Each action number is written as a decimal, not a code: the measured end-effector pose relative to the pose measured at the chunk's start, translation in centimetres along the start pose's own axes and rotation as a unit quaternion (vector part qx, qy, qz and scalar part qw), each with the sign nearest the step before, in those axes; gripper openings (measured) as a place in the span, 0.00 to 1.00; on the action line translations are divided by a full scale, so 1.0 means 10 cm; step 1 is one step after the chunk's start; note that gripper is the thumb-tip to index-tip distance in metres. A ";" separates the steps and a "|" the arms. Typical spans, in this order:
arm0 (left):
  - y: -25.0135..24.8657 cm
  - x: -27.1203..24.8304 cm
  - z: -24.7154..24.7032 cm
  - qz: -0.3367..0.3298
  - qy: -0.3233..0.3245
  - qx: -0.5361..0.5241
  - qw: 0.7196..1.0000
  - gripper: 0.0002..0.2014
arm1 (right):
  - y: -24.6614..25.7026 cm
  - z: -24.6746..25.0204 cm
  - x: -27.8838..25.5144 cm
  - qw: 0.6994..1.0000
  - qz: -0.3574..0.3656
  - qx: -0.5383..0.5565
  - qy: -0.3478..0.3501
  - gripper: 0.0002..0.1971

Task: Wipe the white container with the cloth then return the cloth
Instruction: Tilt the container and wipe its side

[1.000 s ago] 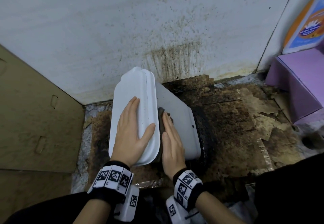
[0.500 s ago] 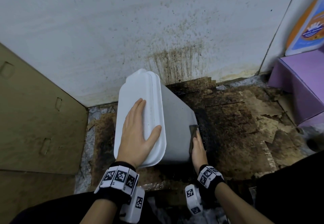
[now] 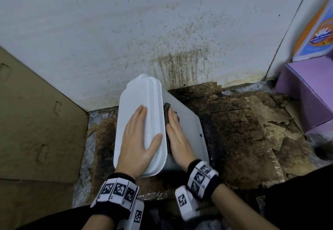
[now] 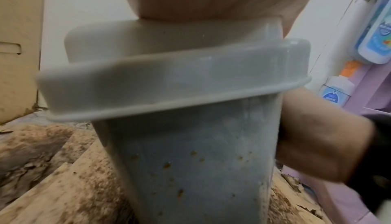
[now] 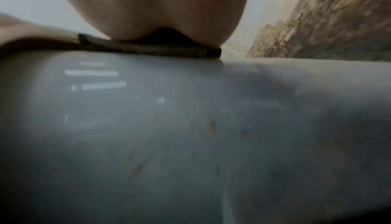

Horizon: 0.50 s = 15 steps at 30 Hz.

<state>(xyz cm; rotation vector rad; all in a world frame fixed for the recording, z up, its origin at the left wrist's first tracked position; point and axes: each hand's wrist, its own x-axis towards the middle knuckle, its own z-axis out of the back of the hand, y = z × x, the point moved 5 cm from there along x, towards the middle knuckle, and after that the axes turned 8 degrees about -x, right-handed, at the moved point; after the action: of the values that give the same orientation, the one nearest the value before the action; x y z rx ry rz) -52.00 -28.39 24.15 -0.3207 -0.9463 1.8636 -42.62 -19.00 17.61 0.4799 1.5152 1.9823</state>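
A tall white container (image 3: 187, 127) with a lid (image 3: 137, 103) stands on the stained floor close to the wall. My left hand (image 3: 138, 139) lies flat on the lid, fingers straight, thumb at the lid's right edge. My right hand (image 3: 177, 136) presses a dark cloth (image 3: 166, 111) flat against the container's right side just under the lid. The cloth (image 5: 148, 50) shows as a dark folded strip under the palm in the right wrist view. Brown specks dot the container wall (image 4: 190, 169) and the container side (image 5: 211, 127).
A stained white wall (image 3: 162, 31) rises right behind the container. A brown cardboard sheet (image 3: 36, 121) leans at the left. A purple box (image 3: 310, 94) sits at the right, with bottles (image 4: 336, 92) near it. Torn, dirty cardboard (image 3: 252, 130) covers the floor.
My right hand has slid the cloth from the container's lower right edge back up its side to just below the lid. The left hand stays on the lid.
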 end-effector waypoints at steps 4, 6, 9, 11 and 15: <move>0.01 -0.01 0.03 0.000 0.001 -0.014 1.000 0.39 | -0.07 0.12 0.45 0.996 0.035 -0.059 0.064 0.28; 0.01 -0.01 0.04 0.000 0.001 -0.015 1.000 0.38 | -0.15 0.15 0.60 0.993 0.050 -0.086 0.071 0.29; 0.01 -0.03 0.05 -0.001 0.002 -0.019 1.000 0.38 | -0.36 0.19 0.72 0.992 0.041 -0.099 0.063 0.29; 0.02 -0.03 0.06 0.004 0.004 -0.017 1.000 0.38 | -0.58 0.23 0.75 0.994 0.018 -0.096 0.054 0.29; 0.04 -0.02 0.09 0.007 0.004 -0.024 1.000 0.38 | -1.15 0.38 0.79 0.991 -0.088 -0.089 0.058 0.29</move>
<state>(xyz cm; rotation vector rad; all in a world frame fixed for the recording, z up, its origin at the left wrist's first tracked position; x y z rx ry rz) -52.69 -29.10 24.37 -0.3644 -0.9858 1.8543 -43.64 -9.05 7.16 0.1552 1.3814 2.0104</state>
